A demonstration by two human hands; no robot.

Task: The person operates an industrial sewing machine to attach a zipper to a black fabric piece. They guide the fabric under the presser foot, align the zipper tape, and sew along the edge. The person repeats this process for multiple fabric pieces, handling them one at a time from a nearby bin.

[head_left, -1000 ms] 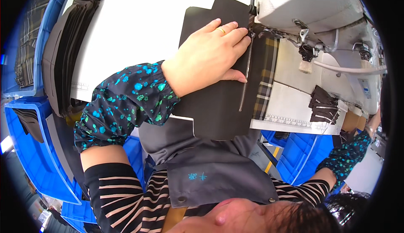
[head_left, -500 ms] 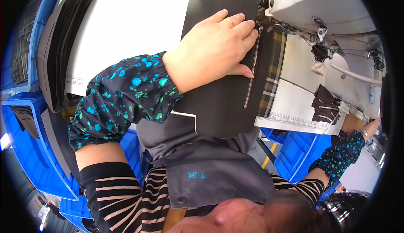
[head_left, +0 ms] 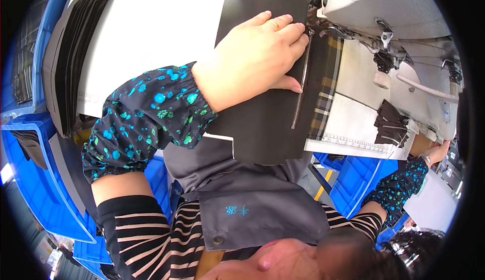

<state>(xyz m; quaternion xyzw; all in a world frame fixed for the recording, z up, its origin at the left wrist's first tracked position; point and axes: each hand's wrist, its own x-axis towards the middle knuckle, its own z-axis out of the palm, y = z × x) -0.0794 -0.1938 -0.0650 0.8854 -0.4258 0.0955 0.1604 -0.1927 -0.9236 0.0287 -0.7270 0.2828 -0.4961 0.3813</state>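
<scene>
At the far left, blue plastic crates point(head_left: 35, 179) stand along the edge of the white table point(head_left: 151, 32), and a stack of dark fabric pieces point(head_left: 70, 62) lies on the table's left side. The left hand point(head_left: 252, 57) comes in from a forearm in a dark sleeve cover with blue-green flowers point(head_left: 146, 118); it lies palm down on the black fabric panel point(head_left: 262, 128), fingers stretched out flat and close together, pressing the cloth rather than gripping it. A ring shows on one finger, and the fingertips point(head_left: 298, 30) touch the top of the silver zipper point(head_left: 301, 83). The zipper runs straight down the panel's right side, just beside a strip of plaid fabric point(head_left: 326, 88). The panel is matte black with a stepped outline; its lower edge hangs over the table's front rim toward the person's grey apron point(head_left: 252, 209). To the right the grey-white sewing machine point(head_left: 384, 7) looms close over the fingertips, leaving little room there, while the white table left of the panel lies open. The right hand point(head_left: 437, 151) sits low at the far right, by the table's edge; its fingers cannot be made out
</scene>
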